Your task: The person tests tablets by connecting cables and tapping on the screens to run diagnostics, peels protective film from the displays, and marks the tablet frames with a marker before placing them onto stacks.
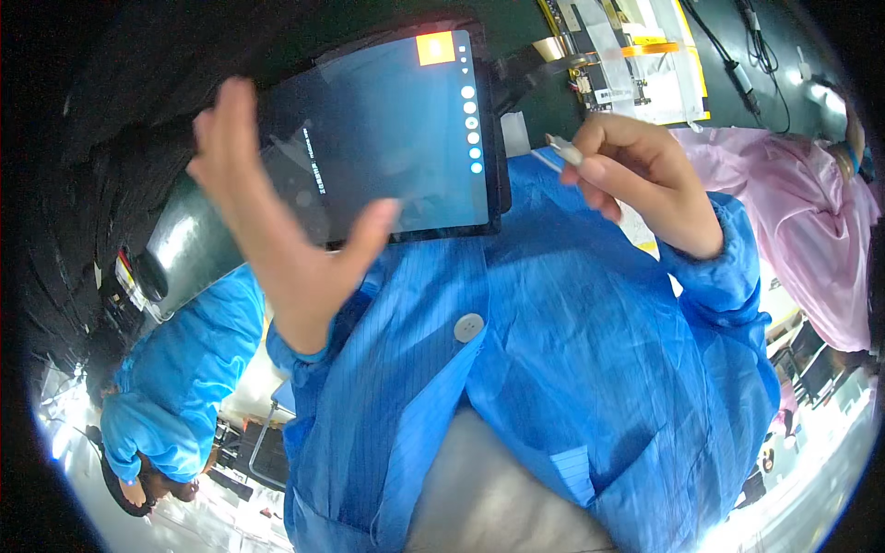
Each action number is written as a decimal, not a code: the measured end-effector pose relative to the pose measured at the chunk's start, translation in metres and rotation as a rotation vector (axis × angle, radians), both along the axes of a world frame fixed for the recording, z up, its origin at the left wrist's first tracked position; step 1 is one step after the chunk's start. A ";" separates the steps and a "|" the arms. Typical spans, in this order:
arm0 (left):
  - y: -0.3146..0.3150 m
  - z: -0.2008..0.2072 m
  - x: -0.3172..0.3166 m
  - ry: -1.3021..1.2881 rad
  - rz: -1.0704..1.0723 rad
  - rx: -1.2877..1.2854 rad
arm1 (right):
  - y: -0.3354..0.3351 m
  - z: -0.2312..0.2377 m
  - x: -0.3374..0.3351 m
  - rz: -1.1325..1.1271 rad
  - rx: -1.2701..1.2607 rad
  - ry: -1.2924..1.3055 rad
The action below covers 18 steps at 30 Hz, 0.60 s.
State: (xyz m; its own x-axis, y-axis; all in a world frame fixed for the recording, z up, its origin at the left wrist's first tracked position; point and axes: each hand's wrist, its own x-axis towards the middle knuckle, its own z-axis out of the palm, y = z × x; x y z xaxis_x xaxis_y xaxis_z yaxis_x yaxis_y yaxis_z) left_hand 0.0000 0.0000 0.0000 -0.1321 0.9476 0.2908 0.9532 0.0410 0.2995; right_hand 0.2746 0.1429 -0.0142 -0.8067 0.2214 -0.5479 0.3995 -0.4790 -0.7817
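A dark tablet (406, 147) with a lit screen, a column of round white icons and an orange square lies in front of me. My left hand (286, 221) is over its left part, slightly blurred, with fingers stretched up and thumb apart; nothing is in it. To the right of the tablet, my right hand (645, 175) pinches a small white cable plug (565, 150) with a metal-looking tip between thumb and forefinger. The plug points up and left and touches nothing I can see.
At the far right of the bench lies a circuit board (579, 55) with an orange flex strip (650, 50) and clear film. Black cables (737, 69) lie beyond it. People in a blue coat (189, 350) and a pink coat (784, 212) are at either side.
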 end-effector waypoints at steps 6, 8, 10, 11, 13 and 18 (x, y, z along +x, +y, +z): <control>-0.033 -0.021 -0.053 -0.166 0.416 0.008 | -0.014 -0.025 -0.020 -0.117 1.396 0.056; -0.044 -0.026 -0.069 -0.337 0.402 0.124 | -0.018 -0.023 -0.023 -0.117 1.394 0.092; -0.039 -0.041 -0.069 -0.497 0.377 0.156 | -0.020 -0.027 -0.027 -0.129 1.415 0.086; -0.037 -0.046 -0.069 -0.651 0.355 0.184 | -0.020 -0.029 -0.027 -0.120 1.427 0.080; -0.036 -0.047 -0.067 -0.570 0.351 0.143 | -0.017 -0.027 -0.027 -0.102 1.436 0.081; -0.034 -0.046 -0.063 -0.641 0.345 0.136 | -0.005 -0.018 -0.027 0.152 1.605 0.104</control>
State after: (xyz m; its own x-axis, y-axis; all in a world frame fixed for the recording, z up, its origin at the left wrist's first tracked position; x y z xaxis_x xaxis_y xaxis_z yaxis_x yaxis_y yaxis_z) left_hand -0.0633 -0.0345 -0.0460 -0.5992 0.7826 0.1689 0.5295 0.2291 0.8168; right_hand 0.2476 0.1374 -0.0322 -0.8906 0.4018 0.2130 0.2807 0.8542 -0.4376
